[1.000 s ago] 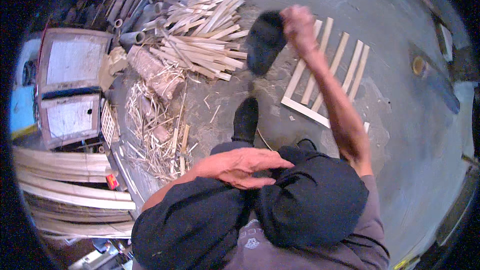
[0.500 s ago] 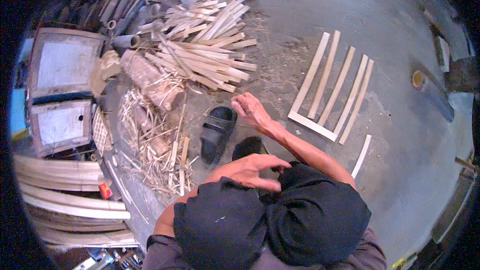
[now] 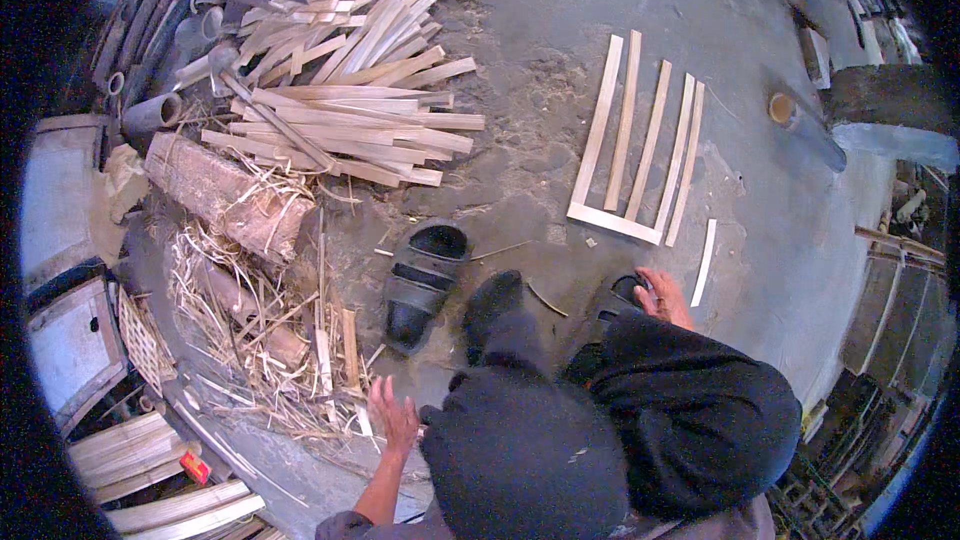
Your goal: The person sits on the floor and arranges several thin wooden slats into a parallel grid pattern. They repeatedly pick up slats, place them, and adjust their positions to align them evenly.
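Head view: since the earlier frame, my right hand [image 3: 663, 297] has shifted from beside the loose sandal [image 3: 426, 287] to the near sandal [image 3: 610, 302] in front of my right knee [image 3: 700, 410], and my left hand [image 3: 395, 418] has gone from over my knees to beside the shavings [image 3: 260, 340]. The left hand is spread wide and holds nothing; the right has its fingers bent at the far end of the near sandal, though I cannot tell whether they grip or merely touch. The near sandal, partly hidden by the knee, appears to run from upper right to lower left. The loose sandal lies flat, sole down, left of my dark-covered foot [image 3: 492, 312], its long axis tilted likewise; I cannot be sure which end is the toe. Both should prove light, with a flexible sole, unlikely to break and not notably slippery; the strap or the sole's rim would be the natural hold.
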Demonstrator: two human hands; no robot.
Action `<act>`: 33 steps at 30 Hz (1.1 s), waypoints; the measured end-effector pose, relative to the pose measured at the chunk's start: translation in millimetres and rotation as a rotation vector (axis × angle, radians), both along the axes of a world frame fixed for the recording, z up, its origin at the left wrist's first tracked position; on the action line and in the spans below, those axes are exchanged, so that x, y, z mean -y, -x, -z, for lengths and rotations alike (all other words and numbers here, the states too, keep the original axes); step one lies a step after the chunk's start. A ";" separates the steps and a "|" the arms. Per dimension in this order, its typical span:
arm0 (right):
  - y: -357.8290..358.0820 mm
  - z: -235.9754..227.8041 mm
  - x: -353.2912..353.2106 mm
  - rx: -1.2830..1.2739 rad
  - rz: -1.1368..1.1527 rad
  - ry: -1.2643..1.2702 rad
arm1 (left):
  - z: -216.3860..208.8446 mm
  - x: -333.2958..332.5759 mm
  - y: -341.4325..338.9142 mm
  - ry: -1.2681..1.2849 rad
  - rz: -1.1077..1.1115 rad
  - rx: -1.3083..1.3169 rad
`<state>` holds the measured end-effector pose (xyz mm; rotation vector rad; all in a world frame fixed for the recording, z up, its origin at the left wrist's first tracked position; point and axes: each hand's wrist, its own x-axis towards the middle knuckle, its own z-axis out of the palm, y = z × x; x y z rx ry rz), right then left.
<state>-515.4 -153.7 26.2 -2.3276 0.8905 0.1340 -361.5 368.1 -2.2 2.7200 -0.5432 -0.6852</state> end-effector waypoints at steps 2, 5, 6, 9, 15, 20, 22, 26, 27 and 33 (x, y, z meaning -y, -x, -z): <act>-6.0 -3.6 -6.7 -0.094 0.129 -0.151 | 29.4 -20.2 6.9 0.042 0.102 0.096; -12.0 -7.2 -6.3 -0.123 0.244 -0.232 | 50.1 -34.6 13.6 -0.068 0.128 0.081; -13.9 -5.1 -9.0 -0.121 0.297 -0.294 | 50.2 -40.1 13.8 -0.063 0.143 0.137; 0.3 -14.1 24.1 -0.320 0.322 -0.516 | 59.0 -32.8 13.2 0.038 0.173 0.201; 15.0 -96.8 81.2 -0.001 0.381 -0.428 | 60.1 -38.5 18.2 -0.008 0.103 -0.011; -3.5 -141.6 98.8 0.045 0.412 -0.251 | 53.1 -37.8 5.0 0.050 0.025 -0.107; 17.8 -158.3 130.7 0.230 0.498 0.117 | 49.1 -33.4 -1.0 0.088 0.033 -0.136; -73.5 -280.1 149.4 0.508 0.526 0.298 | 82.9 -45.2 19.8 0.159 0.052 0.021; -103.9 -253.0 154.7 0.533 0.219 0.348 | 95.4 -63.7 19.2 0.087 0.072 0.128; -279.8 -71.0 2.0 0.703 -0.085 -0.092 | 122.9 -70.6 31.8 0.280 0.052 0.157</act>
